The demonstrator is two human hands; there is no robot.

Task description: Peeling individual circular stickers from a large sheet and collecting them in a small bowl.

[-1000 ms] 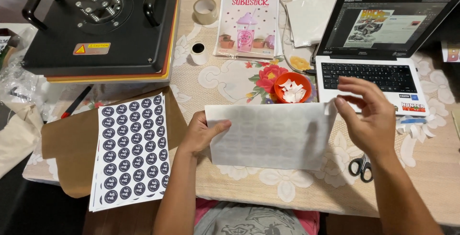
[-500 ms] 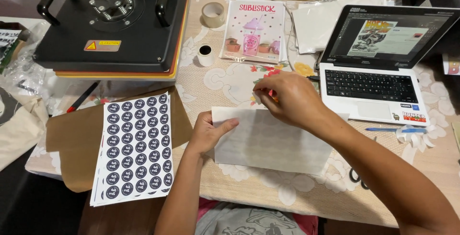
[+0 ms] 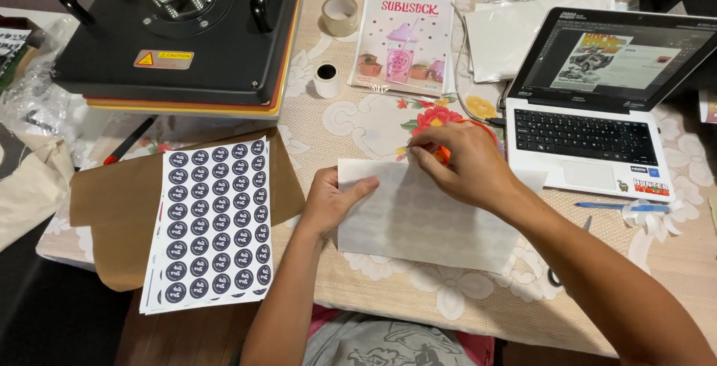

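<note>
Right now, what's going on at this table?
A person works a pale sheet on the table. The left hand presses its left edge flat; the right hand pinches at its top edge. A sheet of round dark stickers lies to the left, below a black heat press; an open laptop sits to the right.

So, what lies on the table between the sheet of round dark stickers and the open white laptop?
In the head view, a pale translucent sheet lies there, with the left hand and right hand on it.

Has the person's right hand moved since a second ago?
Yes. The right hand has swung leftward, away from the laptop, to the top edge of the white sheet that the left hand holds down.
</note>
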